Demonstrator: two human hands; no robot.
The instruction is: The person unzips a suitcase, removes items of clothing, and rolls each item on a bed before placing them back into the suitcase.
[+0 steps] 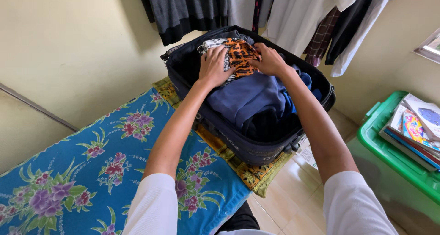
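While the dark suitcase lies open across the bed's end, the left hand presses spread fingers on an orange patterned garment; the right hand apparently pinches its edge, flattening it atop blue clothes.

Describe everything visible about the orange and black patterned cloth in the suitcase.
The orange and black patterned cloth is a soft, folded fabric item with an animal-like print, lying beside a black and white patterned piece. It sits at the far end of the open dark suitcase, on top of folded blue clothes. The left hand presses flat on its near side; the right hand holds its right edge.
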